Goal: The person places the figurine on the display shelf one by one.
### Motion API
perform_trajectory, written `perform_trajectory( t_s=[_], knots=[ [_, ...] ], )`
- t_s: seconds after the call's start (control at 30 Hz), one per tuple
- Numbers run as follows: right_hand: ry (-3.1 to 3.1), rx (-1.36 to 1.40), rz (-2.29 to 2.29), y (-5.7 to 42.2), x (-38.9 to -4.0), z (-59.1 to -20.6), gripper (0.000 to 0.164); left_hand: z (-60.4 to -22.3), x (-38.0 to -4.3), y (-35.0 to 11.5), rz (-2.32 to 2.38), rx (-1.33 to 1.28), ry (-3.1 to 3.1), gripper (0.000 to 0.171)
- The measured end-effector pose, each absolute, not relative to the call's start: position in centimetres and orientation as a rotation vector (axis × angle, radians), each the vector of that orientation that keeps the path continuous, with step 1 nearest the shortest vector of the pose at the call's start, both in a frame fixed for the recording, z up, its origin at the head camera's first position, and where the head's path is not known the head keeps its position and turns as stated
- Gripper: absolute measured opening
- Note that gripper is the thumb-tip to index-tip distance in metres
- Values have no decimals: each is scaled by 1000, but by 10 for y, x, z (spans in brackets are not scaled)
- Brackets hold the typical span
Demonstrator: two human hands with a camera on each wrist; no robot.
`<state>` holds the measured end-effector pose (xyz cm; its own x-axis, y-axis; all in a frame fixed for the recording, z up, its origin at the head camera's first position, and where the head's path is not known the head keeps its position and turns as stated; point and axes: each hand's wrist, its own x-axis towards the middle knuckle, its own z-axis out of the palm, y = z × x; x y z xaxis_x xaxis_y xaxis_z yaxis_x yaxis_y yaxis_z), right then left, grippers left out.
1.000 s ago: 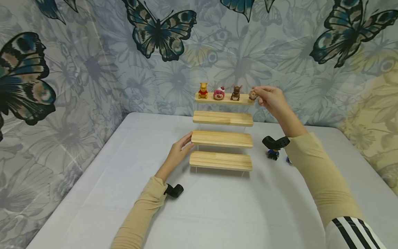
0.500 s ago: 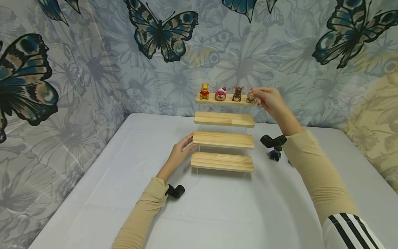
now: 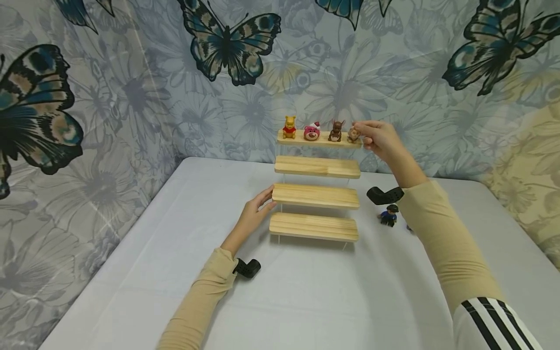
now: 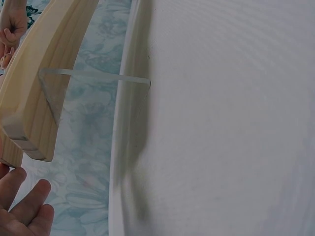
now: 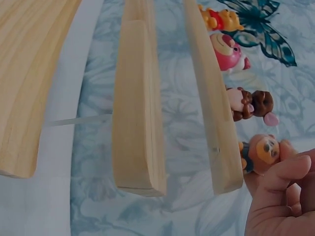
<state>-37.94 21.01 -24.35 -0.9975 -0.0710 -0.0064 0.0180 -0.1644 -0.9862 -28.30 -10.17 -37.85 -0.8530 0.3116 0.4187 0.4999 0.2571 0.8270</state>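
Observation:
On the top board of a four-step wooden display stand [image 3: 315,196], my right hand [image 3: 384,139] pinches a small brown bear figurine [image 5: 263,153] between thumb and fingertips. The bear is at the board's right end, its feet right at the wood. Along the same board to its left stand a brown eared figurine [image 3: 335,131], a pink bear head with a Santa hat [image 3: 312,131] and a yellow bear in a red shirt [image 3: 289,128]. My left hand [image 3: 251,214] holds the left end of the second board from the bottom, thumb in front and fingers behind.
A small figurine in blue with a dark cap [image 3: 388,216] stands on the white table [image 3: 306,296], right of the stand. Beside it another small item [image 3: 409,228] is mostly hidden by my right sleeve. Butterfly-patterned fabric [image 3: 245,112] hangs behind the table.
My right hand has moved the bear slightly left and inward, from the board's right tip onto its end. The left hand keeps its place at the stand. The head view has shifted slightly.

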Motion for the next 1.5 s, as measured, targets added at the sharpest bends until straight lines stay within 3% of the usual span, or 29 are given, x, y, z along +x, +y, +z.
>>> perform_trajectory(
  t_s=[0.17,0.3,0.5,0.63,0.7,0.87,1.07,1.3,1.5],
  knots=[
    [1981,-65,-2342,213,-380,-243,14,-378,-283,-101,-1659,-779,-2346,47],
    [1989,-61,-2317,215,-380,-242,37,-376,-283,-101,-1655,-782,-2346,47],
    [1989,-71,-2295,218,-382,-242,30,-378,-283,-101,-1664,-771,-2350,47],
    [1998,-72,-2270,220,-382,-243,53,-379,-282,-100,-1661,-757,-2357,47],
    [2006,-71,-2257,220,-382,-243,55,-379,-282,-100,-1659,-753,-2361,47],
    [2033,-81,-2237,220,-382,-243,38,-379,-282,-100,-1639,-763,-2359,47],
    [2035,-76,-2237,220,-382,-244,52,-379,-282,-100,-1646,-773,-2351,47],
    [2022,-57,-2288,218,-381,-248,10,-381,-282,-100,-1648,-764,-2356,47],
    [2028,-38,-2317,216,-380,-247,8,-381,-283,-100,-1637,-757,-2353,47]
  ],
)
